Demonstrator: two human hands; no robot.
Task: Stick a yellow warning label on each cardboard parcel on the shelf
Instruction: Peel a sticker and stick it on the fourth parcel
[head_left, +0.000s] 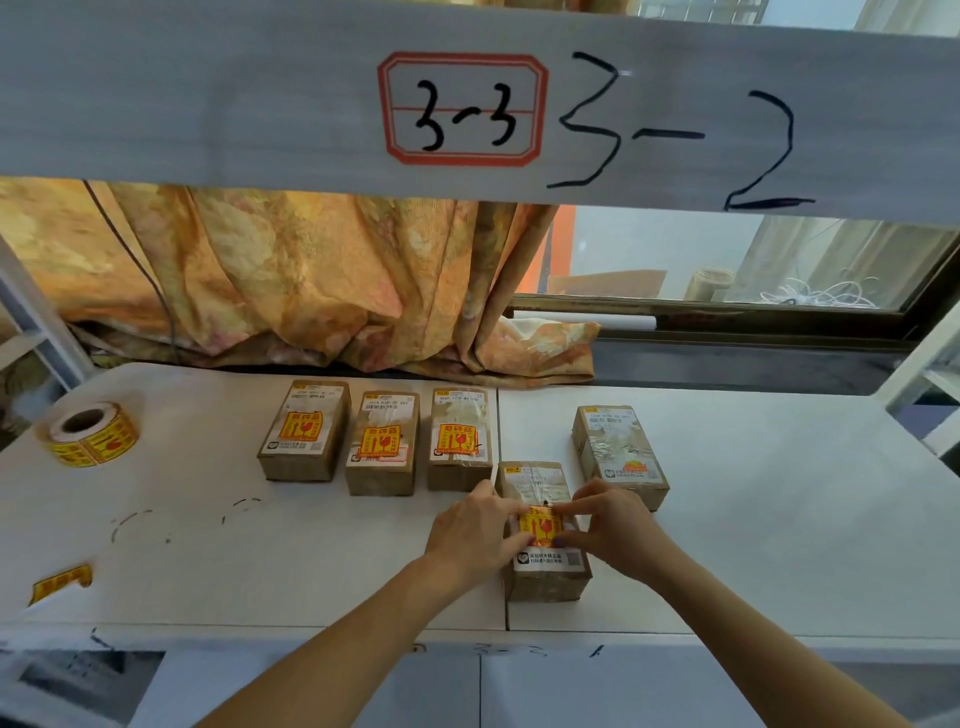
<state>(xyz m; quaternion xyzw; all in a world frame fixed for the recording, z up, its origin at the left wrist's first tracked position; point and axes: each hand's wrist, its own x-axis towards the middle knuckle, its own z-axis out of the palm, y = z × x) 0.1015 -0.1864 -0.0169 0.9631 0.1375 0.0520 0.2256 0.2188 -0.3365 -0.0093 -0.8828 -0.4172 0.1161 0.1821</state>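
Several brown cardboard parcels lie on the white shelf (208, 545). Three in a row, left (304, 431), middle (383, 441) and right (460, 439), each carry a yellow warning label. A fourth parcel (545, 571) sits nearer the front edge. My left hand (478, 530) and my right hand (610, 525) press a yellow label (540, 527) onto its top, fingertips on the label's two sides. A fifth parcel (618, 452) at the right shows no yellow warning label. The label roll (85, 434) stands at the far left.
A loose yellow label strip (60, 582) lies near the shelf's front left. An orange curtain (291, 280) hangs behind the parcels, with a window (727, 265) to its right. The upper shelf board (208, 88) marked 3-3 and 3-2 overhangs above.
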